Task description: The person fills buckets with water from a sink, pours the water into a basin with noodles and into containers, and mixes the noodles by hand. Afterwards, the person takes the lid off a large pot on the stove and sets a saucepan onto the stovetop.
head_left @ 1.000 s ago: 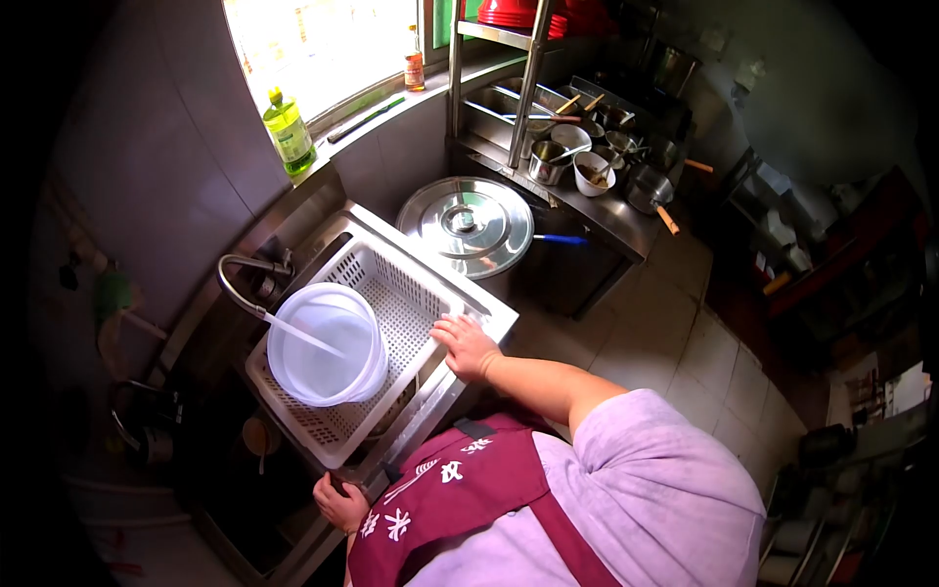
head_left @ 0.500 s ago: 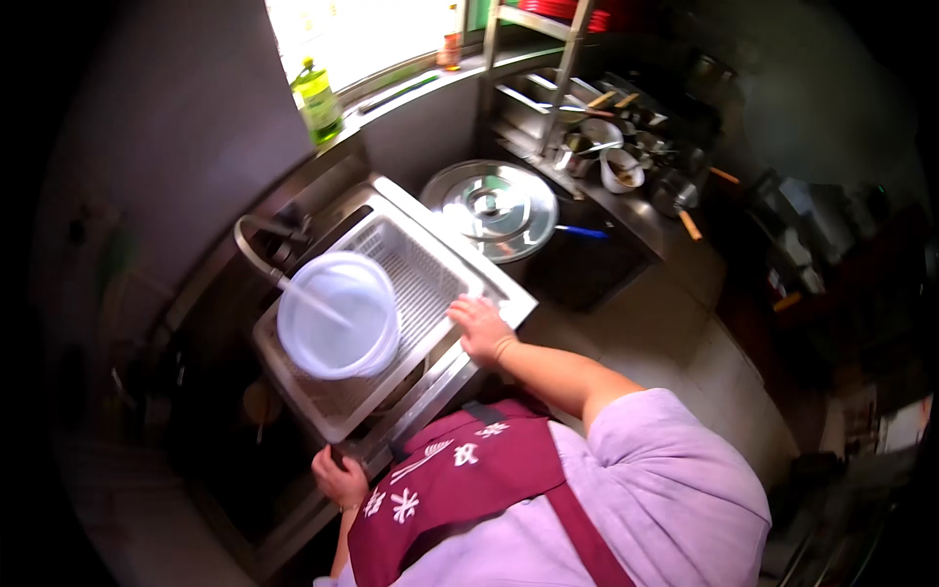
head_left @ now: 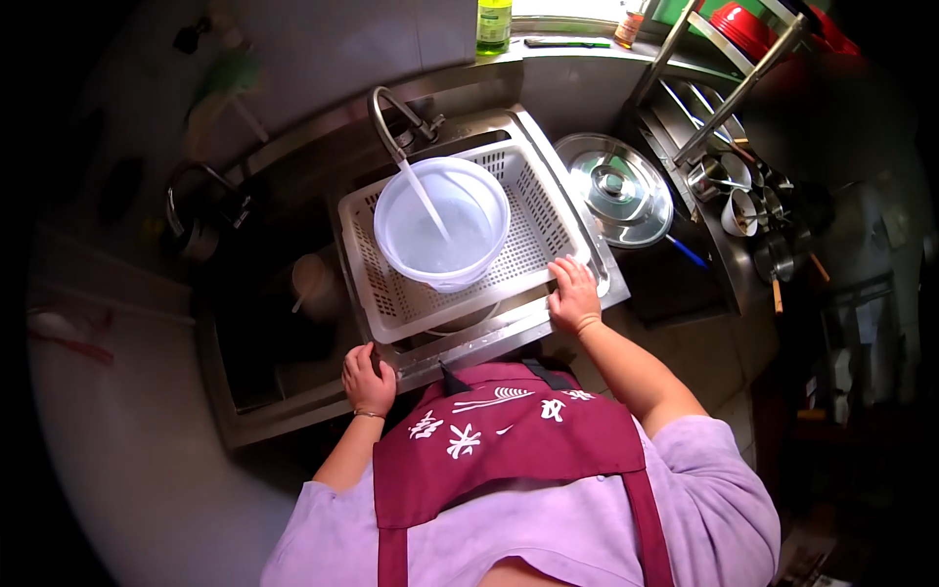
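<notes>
Water runs from a curved metal faucet into a whitish plastic bucket. The bucket stands in a white perforated basket, which sits over the metal sink. My right hand rests on the basket's right front corner and the sink edge, fingers spread, gripping nothing. My left hand lies on the sink's front rim just left of the basket's near corner, its fingers stretched out over the edge. Several centimetres of water seem to be in the bucket; its exact level is hard to judge.
A large round metal lid lies to the right of the sink, a blue handle beside it. Bowls and pans crowd the right counter below a metal rack. A green bottle stands on the sill. Left is a darker basin holding a cup-like container.
The view has turned, so the sink and basket appear further right and more level. Both hands stay at the sink's front edge. Water keeps running into the bucket.
</notes>
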### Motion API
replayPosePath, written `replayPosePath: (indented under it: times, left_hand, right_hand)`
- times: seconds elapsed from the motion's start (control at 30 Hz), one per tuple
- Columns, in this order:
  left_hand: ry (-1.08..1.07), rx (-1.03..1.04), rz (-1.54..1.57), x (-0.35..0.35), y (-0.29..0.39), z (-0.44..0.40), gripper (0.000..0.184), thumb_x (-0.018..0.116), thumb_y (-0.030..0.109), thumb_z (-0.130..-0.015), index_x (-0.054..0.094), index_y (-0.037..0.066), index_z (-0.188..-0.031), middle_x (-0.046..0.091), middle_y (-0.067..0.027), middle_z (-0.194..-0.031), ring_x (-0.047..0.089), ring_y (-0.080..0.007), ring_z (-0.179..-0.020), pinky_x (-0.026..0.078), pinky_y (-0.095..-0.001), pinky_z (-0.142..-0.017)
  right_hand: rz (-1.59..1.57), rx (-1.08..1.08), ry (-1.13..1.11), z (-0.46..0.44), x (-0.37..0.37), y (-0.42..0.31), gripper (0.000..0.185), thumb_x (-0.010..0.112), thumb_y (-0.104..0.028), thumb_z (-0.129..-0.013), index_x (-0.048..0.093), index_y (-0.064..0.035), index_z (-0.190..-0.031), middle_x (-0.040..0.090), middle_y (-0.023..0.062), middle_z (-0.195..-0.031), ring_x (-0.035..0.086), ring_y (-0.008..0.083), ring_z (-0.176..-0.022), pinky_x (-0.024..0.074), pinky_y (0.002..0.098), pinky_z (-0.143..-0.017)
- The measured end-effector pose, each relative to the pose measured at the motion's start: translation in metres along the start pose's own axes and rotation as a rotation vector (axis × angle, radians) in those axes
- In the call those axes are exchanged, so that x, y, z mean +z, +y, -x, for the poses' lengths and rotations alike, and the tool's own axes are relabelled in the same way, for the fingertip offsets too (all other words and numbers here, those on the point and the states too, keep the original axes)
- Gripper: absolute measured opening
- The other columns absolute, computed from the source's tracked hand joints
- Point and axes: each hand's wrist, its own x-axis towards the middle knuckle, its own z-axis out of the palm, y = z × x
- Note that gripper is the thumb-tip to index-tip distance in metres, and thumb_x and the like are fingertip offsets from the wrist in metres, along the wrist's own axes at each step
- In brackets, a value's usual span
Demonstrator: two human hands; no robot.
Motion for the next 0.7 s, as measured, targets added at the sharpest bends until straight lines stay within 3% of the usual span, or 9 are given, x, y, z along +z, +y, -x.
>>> replayPosePath:
  times: [0.2, 0.7]
  left_hand:
    - [-0.016, -0.009, 0.019, -0.0023, 0.0026, -0.0001, 0.038, 0.059, 0.014, -0.073, 0.052, 0.006, -0.11, 0.05, -0.013, -0.109, 0.049, -0.0323, -0.103, 0.04, -0.0414, -0.089]
    - [-0.018, -0.002, 0.024, -0.0016, 0.0014, -0.0001, 0.039, 0.058, 0.015, -0.072, 0.052, 0.007, -0.11, 0.05, -0.0135, -0.109, 0.049, -0.0326, -0.103, 0.04, -0.0416, -0.089]
  right_hand:
    - [-0.017, -0.012, 0.025, 0.0, -0.001, -0.0008, 0.051, 0.052, -0.013, -0.068, 0.049, -0.0086, -0.119, 0.048, 0.0105, -0.125, 0.038, 0.0286, -0.125, 0.0254, 0.0446, -0.106]
    - [0.024, -0.016, 0.027, 0.0007, 0.0001, 0.0006, 0.049, 0.053, -0.017, -0.071, 0.049, -0.01, -0.119, 0.048, 0.0094, -0.125, 0.038, 0.0266, -0.125, 0.0235, 0.0424, -0.107]
